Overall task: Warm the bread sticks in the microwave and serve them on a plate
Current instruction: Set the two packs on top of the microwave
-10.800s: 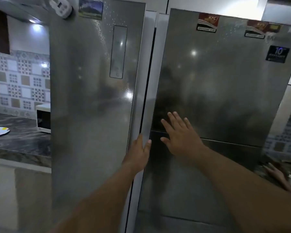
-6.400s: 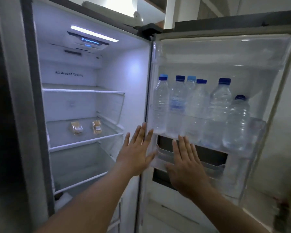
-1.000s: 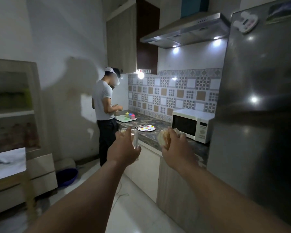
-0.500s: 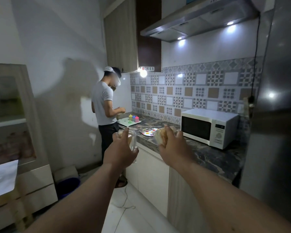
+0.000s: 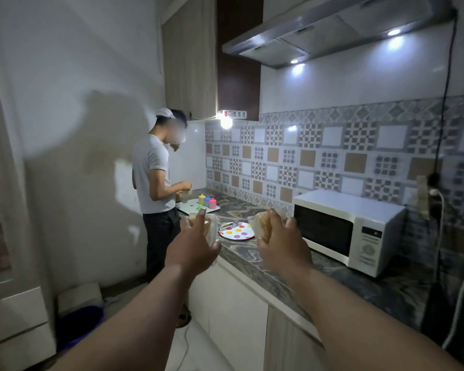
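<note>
My left hand (image 5: 192, 243) grips a clear-wrapped pack of bread sticks (image 5: 210, 227), held up in front of me. My right hand (image 5: 281, 243) grips a second wrapped pack of bread sticks (image 5: 260, 223). Both packs hover at the near edge of the marble counter (image 5: 340, 279). A white microwave (image 5: 348, 228) with its door closed stands on the counter just right of my right hand. A white plate with coloured dots (image 5: 237, 231) lies on the counter between and beyond my hands.
Another person (image 5: 158, 194) stands at the counter's far left end, over a white tray (image 5: 198, 207) with small coloured bottles. Utensils (image 5: 229, 224) lie at the plate's far edge. A range hood (image 5: 332, 30) hangs above. The dark fridge side (image 5: 458, 290) stands at the right.
Since the fridge frames I have turned to the counter carrying both packs. Over the last second I have moved closer; microwave and plate appear larger. My grips are unchanged.
</note>
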